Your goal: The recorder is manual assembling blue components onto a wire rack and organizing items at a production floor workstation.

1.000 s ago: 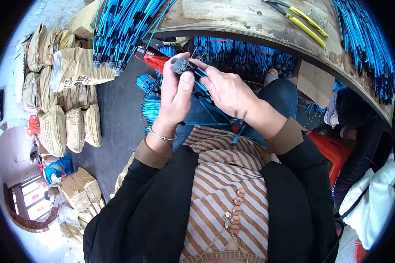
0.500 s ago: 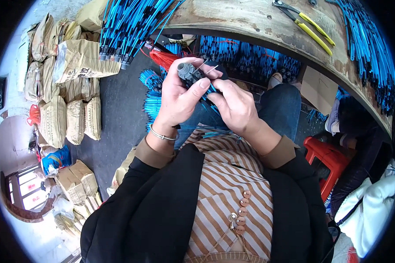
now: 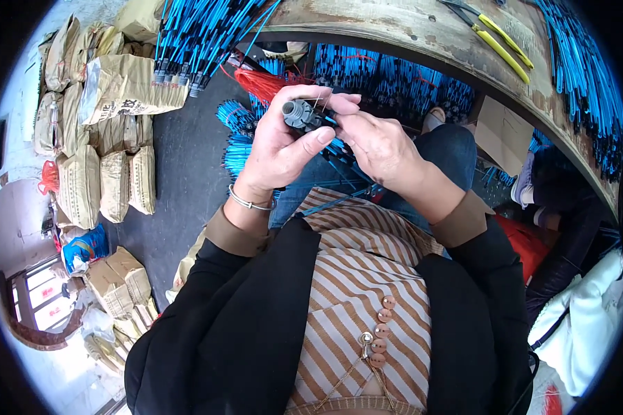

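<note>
My left hand (image 3: 271,158) is closed around a grey and black plastic fitting (image 3: 301,115) with a ridged round end, held above my lap. Thin metal wires stick up from the fitting between my hands. The fingers of my right hand (image 3: 389,149) are pinched together against its right side. What sits between those fingertips is mostly hidden. Several thin blue rods (image 3: 339,195) lie across my lap below the hands.
A wooden table (image 3: 367,17) curves across the top, bearing yellow-handled pliers (image 3: 502,52) and blue rod bundles (image 3: 204,38). More bundles and a cardboard box (image 3: 503,131) stand beneath. Stacked sacks (image 3: 79,187) are at left. Another person's leg (image 3: 567,207) is at right.
My right hand has shifted slightly up and its forearm swings outward to the right. The fitting has turned a little in my left hand. My view has shifted slightly.
</note>
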Demonstrator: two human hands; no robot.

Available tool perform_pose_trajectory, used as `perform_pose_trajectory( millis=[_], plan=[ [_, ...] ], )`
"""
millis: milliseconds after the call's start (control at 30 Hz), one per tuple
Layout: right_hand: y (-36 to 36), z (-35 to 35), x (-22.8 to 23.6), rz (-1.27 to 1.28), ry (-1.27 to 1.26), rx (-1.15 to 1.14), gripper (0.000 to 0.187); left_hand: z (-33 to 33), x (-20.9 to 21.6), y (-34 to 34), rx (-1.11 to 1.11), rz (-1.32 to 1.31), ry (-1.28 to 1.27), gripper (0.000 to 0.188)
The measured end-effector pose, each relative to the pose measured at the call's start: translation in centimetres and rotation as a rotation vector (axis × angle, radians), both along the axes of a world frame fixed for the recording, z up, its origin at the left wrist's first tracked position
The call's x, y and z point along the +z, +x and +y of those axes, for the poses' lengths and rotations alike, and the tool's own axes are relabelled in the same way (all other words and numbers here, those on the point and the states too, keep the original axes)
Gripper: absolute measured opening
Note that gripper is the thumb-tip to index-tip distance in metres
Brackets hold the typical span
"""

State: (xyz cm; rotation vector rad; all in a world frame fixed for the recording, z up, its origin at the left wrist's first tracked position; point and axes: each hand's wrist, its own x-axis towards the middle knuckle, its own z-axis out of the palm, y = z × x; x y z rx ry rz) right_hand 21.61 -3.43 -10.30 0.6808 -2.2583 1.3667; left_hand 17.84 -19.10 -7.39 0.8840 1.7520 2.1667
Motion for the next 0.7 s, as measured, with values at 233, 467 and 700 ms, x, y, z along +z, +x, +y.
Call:
perform_pose_trajectory(
  millis=[233,467,700],
  plan=[
    [1.4,-1.3,0.6,-0.045,0.095,-0.117,0.015,1.2,0.4,0.5,0.207,-0.179,-0.008,0.022],
    [2.1,0.2,0.6,-0.028,-0.23,-0.132,0.02,0.8,1.3,0.5,0.12,-0.044,-0.031,0.018],
    [2.7,0.3,-1.3,-0.255,-0.246,-0.025,0.034,0.8,1.2,0.5,-0.01,0.021,0.012,0.016]
  ],
)
